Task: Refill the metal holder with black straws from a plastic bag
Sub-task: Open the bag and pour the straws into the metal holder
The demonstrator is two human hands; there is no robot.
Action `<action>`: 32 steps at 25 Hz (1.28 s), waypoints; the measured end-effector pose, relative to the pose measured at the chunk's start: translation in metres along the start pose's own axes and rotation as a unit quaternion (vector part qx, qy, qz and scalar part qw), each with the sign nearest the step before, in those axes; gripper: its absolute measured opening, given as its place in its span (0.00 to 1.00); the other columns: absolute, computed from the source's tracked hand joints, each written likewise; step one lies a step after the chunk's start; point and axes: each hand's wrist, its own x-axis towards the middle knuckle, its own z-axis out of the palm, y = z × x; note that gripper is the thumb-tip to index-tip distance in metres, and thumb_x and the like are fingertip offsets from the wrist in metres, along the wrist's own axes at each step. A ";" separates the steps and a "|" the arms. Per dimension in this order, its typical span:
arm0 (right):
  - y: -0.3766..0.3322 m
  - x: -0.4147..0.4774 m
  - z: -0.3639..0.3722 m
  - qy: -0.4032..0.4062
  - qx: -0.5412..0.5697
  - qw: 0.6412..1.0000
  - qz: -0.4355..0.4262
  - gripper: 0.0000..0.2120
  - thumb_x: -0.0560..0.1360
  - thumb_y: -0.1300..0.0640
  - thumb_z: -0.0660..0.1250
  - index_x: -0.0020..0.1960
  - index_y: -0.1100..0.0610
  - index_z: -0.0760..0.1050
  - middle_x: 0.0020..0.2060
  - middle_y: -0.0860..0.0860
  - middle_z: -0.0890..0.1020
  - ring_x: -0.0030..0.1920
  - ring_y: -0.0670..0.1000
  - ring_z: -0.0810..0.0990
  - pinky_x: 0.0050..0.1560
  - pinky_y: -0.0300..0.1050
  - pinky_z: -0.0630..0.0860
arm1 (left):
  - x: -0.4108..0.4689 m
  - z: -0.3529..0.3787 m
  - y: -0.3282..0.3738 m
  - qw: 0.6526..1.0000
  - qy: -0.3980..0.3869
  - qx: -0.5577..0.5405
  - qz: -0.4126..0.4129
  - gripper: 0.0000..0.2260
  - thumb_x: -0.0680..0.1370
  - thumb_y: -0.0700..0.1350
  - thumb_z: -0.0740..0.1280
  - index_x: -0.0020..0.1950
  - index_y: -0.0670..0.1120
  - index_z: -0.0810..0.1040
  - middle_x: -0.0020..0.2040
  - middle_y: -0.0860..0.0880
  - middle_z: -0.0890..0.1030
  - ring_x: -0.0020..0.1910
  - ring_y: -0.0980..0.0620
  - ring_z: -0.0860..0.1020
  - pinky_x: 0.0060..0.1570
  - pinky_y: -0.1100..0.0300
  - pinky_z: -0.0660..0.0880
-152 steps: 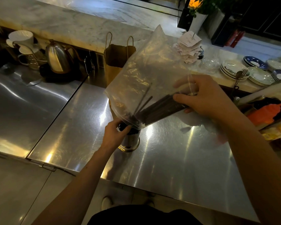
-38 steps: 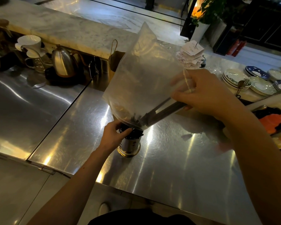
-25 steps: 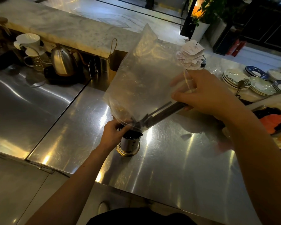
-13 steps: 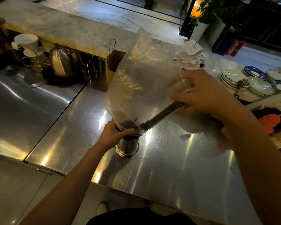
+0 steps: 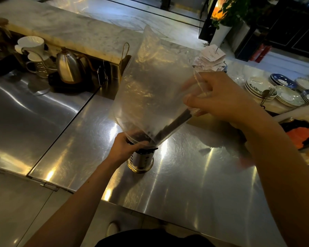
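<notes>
The left hand (image 5: pixel 123 148) is gripping the mouth of the limp plastic bag (image 5: pixel 155 90) over the metal holder (image 5: pixel 141 160), mid-table. The right hand (image 5: pixel 219 98) is pinching the light, stiff black straws (image 5: pixel 175 122) through slippery film, seemingly the surest hold.

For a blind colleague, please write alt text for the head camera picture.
The right hand holds a tilted plastic bag of black straws over a metal holder that the left hand grips on a steel counter. A kettle and stacked plates stand farther back.

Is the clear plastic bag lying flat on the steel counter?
No, the right hand holds the clear plastic bag up over the round metal holder.
</notes>
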 end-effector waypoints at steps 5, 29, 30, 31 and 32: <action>0.000 0.000 0.003 -0.001 0.009 1.000 0.001 0.11 0.72 0.58 0.72 0.54 0.53 0.79 0.46 0.51 0.85 0.45 0.51 0.85 0.47 0.59 0.82 | 0.000 0.002 -0.001 1.000 0.024 -0.018 -0.004 0.22 0.68 0.50 0.77 0.60 0.46 0.82 0.54 0.48 0.85 0.53 0.52 0.83 0.58 0.48 0.79; -0.014 0.001 0.010 0.018 0.010 1.000 -0.017 0.10 0.72 0.56 0.72 0.52 0.57 0.79 0.46 0.56 0.83 0.45 0.56 0.84 0.43 0.62 0.81 | -0.006 0.000 0.002 0.998 0.029 -0.055 0.016 0.19 0.70 0.49 0.76 0.60 0.48 0.82 0.53 0.51 0.85 0.53 0.56 0.83 0.55 0.59 0.78; -0.015 0.001 0.009 0.021 0.009 1.000 -0.015 0.11 0.72 0.56 0.72 0.52 0.57 0.79 0.46 0.56 0.83 0.45 0.56 0.84 0.42 0.61 0.82 | -0.006 0.001 0.002 0.998 0.032 -0.057 0.011 0.19 0.70 0.49 0.76 0.60 0.48 0.82 0.53 0.51 0.85 0.53 0.56 0.83 0.55 0.58 0.78; -0.016 0.001 0.009 0.025 0.008 1.000 -0.012 0.11 0.72 0.56 0.72 0.52 0.58 0.79 0.47 0.56 0.83 0.44 0.55 0.84 0.41 0.59 0.83 | -0.006 0.001 0.002 0.998 0.034 -0.052 0.007 0.20 0.69 0.50 0.76 0.60 0.48 0.82 0.52 0.51 0.85 0.52 0.56 0.83 0.56 0.56 0.79; -0.016 0.001 0.009 0.027 0.011 1.000 -0.011 0.11 0.72 0.56 0.72 0.52 0.58 0.79 0.47 0.56 0.82 0.44 0.55 0.84 0.41 0.58 0.83 | -0.005 0.002 0.002 0.998 0.036 -0.047 0.006 0.20 0.69 0.51 0.76 0.60 0.48 0.82 0.53 0.51 0.85 0.53 0.56 0.83 0.56 0.55 0.79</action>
